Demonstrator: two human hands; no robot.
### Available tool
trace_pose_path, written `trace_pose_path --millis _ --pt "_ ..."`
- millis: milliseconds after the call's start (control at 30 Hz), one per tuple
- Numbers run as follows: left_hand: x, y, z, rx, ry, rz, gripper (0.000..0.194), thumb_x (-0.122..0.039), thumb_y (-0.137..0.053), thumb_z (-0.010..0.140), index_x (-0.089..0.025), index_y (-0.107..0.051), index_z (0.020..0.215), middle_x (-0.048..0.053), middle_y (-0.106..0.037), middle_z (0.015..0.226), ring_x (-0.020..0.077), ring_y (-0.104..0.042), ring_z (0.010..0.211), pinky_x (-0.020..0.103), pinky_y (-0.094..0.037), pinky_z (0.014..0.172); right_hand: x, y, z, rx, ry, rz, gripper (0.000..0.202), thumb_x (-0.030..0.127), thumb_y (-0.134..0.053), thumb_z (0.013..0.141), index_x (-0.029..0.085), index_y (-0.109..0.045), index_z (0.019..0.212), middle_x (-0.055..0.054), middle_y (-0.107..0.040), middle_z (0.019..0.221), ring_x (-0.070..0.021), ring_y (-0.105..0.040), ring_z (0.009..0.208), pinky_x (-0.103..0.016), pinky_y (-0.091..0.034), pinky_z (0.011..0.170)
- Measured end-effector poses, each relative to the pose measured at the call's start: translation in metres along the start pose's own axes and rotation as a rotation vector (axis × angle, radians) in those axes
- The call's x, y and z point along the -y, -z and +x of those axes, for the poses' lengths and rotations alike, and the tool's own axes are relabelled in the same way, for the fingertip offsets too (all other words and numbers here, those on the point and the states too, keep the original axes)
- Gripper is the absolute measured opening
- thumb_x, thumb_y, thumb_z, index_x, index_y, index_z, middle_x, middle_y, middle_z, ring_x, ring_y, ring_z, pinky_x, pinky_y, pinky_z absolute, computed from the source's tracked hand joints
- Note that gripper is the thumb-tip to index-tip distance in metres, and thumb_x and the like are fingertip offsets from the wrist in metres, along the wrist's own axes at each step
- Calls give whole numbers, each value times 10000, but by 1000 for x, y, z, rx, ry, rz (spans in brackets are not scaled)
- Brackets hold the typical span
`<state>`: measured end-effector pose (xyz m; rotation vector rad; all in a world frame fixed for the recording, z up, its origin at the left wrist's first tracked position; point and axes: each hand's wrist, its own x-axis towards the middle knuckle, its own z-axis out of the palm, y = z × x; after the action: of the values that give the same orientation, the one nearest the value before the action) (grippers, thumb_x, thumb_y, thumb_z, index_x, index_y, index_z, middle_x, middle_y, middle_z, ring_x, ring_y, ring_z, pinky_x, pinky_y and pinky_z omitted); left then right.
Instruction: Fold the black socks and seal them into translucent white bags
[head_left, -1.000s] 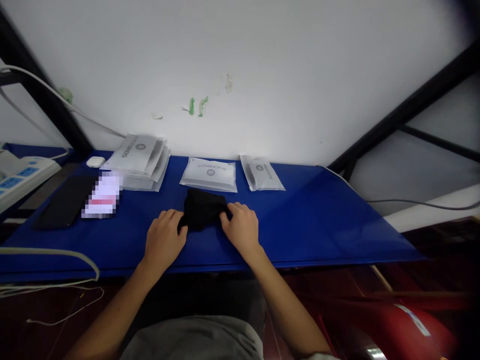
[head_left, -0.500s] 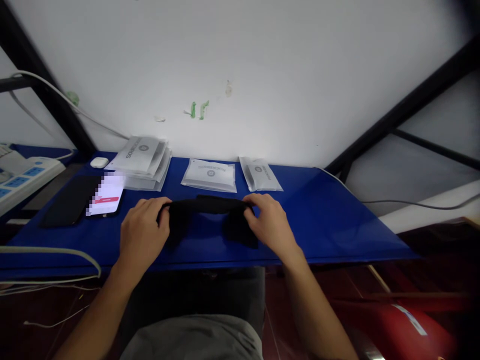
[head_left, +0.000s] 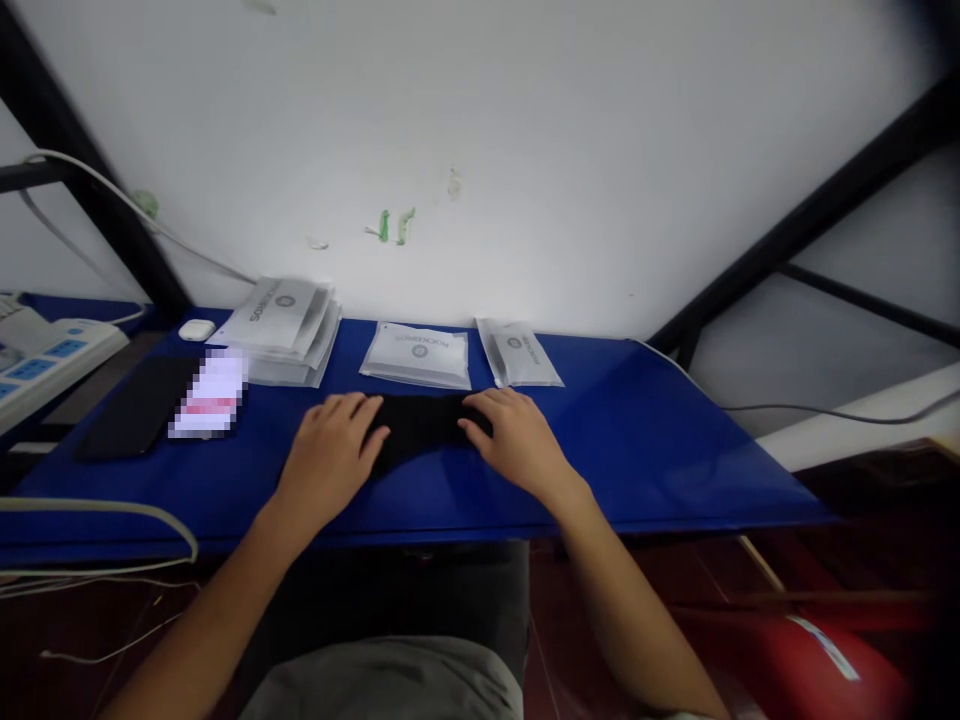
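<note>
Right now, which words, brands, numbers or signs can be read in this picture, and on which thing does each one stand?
"ROCKBROS", upside down to the camera: middle white packet, above a round logo.
Stack of packets: same style of print and logo, too blurred to read surely.
Right packet: print too small to read.
Phone screen: pixelated, unreadable.
Black cloth under both hands: no text visible.

Black cloth (head_left: pixel 420 428) lying flat on the blue worktop (head_left: pixel 645 440), left hand (head_left: pixel 330 462) pressing its left end, right hand (head_left: pixel 517 440) pressing its right end, white packets (head_left: pixel 417 352) just behind the cloth, phone (head_left: pixel 210 405) far left of it
</note>
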<state>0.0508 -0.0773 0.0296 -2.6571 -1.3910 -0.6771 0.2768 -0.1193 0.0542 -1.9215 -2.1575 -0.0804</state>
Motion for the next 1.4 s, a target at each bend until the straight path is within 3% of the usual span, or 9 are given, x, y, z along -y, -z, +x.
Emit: trace_pose_path --millis 133,267,400,533,700,833,1067,1200,1400 --pt "-2 -15 -16 235 -96 -12 362 -224 -497 888 -182 -585 1236 116 -599 1269 277 -546 1161 467 -430 979 -3 -15 -14 110 -17 -33 239 293 -584 874 182 -662 1071 -93 -692 1037 -248 -605 1015 -426 -410 960" --pt "11 -13 -17 291 -50 16 457 -45 -424 827 -226 -623 1196 93 -595 1295 266 -540 1188 486 -404 1009 -12 -19 -22 148 -25 -35 186 223 -581 864 187 -669 1024 -70 -694 994 -231 -607 984 -417 -402 965" --pt "15 -8 -13 282 -29 -2 415 -74 -425 824 -204 -649 1147 107 -600 1286 276 -544 1178 491 -402 1004 -14 -12 -26 137 29 41 156 247 -600 858 201 -674 988 -60 -693 948 -219 -613 951 -401 -421 935" --pt "7 -9 -13 229 -76 -59 360 -272 -482 891 -178 -596 1219 123 -568 1322 278 -516 1208 475 -379 1035 -14 -12 -28 48 47 38 377 339 -667 809 195 -621 1154 -112 -625 1200 -267 -554 1129 -473 -382 1016" --pt "8 -15 -7 243 -61 -57 473 -382 -467 918 -158 -490 1334 133 -517 1381 277 -454 1276 476 -348 1066 -23 -22 -26 122 -2 26 575 469 -627 817 200 -514 1312 -133 -524 1371 -303 -435 1301 -555 -275 1099" --pt "18 -16 11 211 49 12 404 -277 -359 956 -165 -498 1318 127 -515 1386 267 -447 1283 482 -336 1063 -30 -26 -16 91 -85 4 421 396 -508 914 177 -542 1273 -119 -602 1278 -279 -499 1235 -531 -289 1089" --pt "25 -16 31 366 113 138 310 -223 -436 894 -151 -602 1145 129 -655 1111 316 -537 1112 508 -403 951 -43 -25 -5 106 -127 -77 330 348 -688 786 173 -647 1063 -100 -671 1034 -279 -592 1028 -436 -431 909" --pt "27 -17 30 306 90 129 216 -207 -436 871 -185 -642 933 94 -671 1005 289 -566 1036 473 -412 934 -49 -21 -6 111 -144 -77 244 311 -699 763 191 -644 968 -64 -664 975 -250 -599 942 -376 -438 815" --pt "27 -15 30 269 100 147 215 -206 -408 878 -188 -621 909 86 -692 872 261 -627 911 407 -460 829 -54 -16 -5 124 -226 -43 276 225 -695 746 192 -613 1007 -68 -684 996 -233 -624 914 -331 -433 749"
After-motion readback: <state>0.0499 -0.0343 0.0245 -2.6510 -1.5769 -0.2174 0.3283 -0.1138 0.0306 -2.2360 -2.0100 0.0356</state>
